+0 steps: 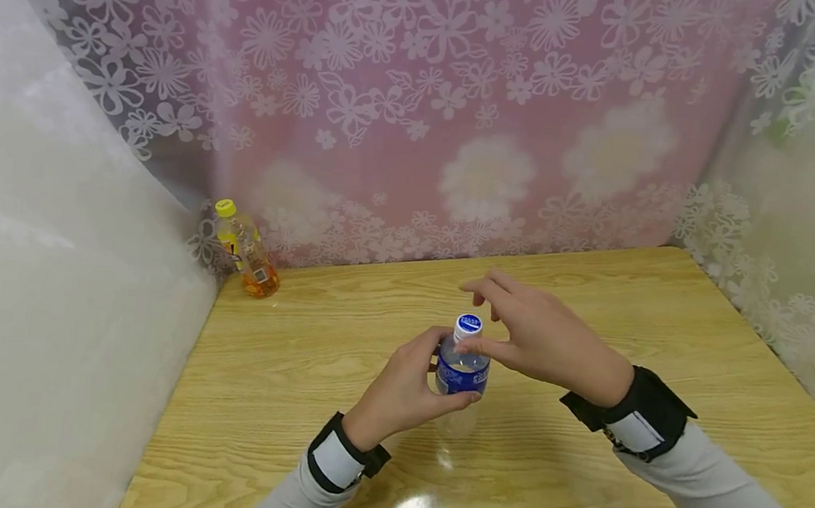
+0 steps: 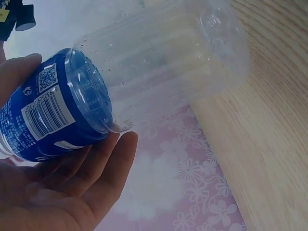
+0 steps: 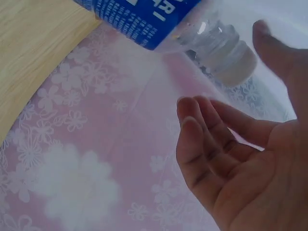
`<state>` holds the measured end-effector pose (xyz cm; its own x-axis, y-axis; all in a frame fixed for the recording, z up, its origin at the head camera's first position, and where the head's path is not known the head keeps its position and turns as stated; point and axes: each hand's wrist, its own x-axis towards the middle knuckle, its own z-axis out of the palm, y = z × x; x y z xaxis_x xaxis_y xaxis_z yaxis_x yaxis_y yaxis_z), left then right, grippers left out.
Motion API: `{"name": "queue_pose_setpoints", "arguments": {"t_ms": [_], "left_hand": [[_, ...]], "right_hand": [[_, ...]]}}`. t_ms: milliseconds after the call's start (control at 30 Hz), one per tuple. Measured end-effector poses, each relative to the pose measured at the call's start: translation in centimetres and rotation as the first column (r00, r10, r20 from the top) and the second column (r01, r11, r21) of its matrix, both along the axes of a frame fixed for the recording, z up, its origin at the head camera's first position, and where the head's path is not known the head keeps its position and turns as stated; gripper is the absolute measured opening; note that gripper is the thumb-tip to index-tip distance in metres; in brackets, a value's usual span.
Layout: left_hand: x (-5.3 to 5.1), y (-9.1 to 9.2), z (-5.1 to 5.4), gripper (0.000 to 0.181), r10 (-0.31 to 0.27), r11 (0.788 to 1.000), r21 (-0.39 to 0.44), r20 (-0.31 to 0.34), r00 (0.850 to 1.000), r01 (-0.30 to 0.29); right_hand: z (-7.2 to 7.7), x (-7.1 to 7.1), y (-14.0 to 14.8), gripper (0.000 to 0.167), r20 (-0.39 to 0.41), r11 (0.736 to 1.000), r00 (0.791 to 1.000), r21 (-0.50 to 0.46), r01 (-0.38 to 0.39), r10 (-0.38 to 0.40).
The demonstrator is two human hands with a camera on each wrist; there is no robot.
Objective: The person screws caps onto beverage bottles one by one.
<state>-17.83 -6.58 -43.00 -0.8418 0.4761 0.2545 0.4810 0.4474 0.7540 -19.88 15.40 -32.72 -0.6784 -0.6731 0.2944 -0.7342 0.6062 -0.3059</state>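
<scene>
Grip: left hand has thumb and fingers wrapped round the blue-labelled bottle; right hand holds nothing. Left to right, head view: yellow-capped bottle stands at the far left back corner of the table, just beside the floral curtain, amber contents at the bottom, well apart from both hands. Next, left hand: reaches from the near left, gap between thumb and fingers only as wide as the bottle, contact on the blue label, below the neck. Blue-labelled bottle is between the hands, near the middle of the table; long axis close to vertical, neck up. Clear wall below the label, droplets on it; can't tell whether the base bears on the table. White cap is on the neck, above and to the right of the left hand. Right hand is the nearer one to it: cap lies to its left, at the mouth of the gap between thumb and bent fingers. That gap is wider than the cap. Right wrist view shows both sides apart from it; thumb contact lower on the neck, can't tell.
</scene>
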Motion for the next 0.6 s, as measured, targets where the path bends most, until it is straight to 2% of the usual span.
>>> {"name": "queue_pose_setpoints", "arguments": {"t_ms": [100,200,267,333,433,533,600], "left_hand": [[0.0,0.0,0.0,0.077,-0.001,1.0,-0.002,-0.005,1.0,0.001],[0.1,-0.1,0.1,0.078,0.003,1.0,0.003,-0.003,1.0,-0.003],[0.2,-0.2,0.2,0.079,0.006,1.0,0.006,-0.002,1.0,-0.006],[0.2,-0.3,0.2,0.079,0.01,1.0,0.007,0.001,1.0,-0.01],[0.2,-0.3,0.1,0.079,0.01,1.0,0.003,0.004,1.0,-0.01],[0.2,-0.3,0.0,0.077,0.01,1.0,0.007,0.006,1.0,-0.01],[0.2,-0.2,0.1,0.077,0.009,1.0,0.012,0.004,1.0,-0.009]], "right_hand": [[0.5,-0.2,0.6,0.063,0.067,0.997,0.995,-0.029,-0.075,0.077],[1.2,-0.4,1.3,0.053,0.142,0.981,0.971,-0.069,-0.184,0.192],[1.4,-0.6,1.4,0.05,0.164,0.965,0.952,-0.081,-0.248,0.259],[1.4,-0.8,1.4,0.049,0.168,0.956,0.942,-0.079,-0.281,0.291],[1.2,-0.9,1.1,0.036,0.164,0.964,0.951,-0.067,-0.256,0.264],[1.0,-0.9,0.6,0.023,0.133,0.987,0.978,-0.033,-0.156,0.159],[0.9,-0.9,0.2,0.034,0.104,0.996,0.99,-0.002,-0.094,0.093]]}}
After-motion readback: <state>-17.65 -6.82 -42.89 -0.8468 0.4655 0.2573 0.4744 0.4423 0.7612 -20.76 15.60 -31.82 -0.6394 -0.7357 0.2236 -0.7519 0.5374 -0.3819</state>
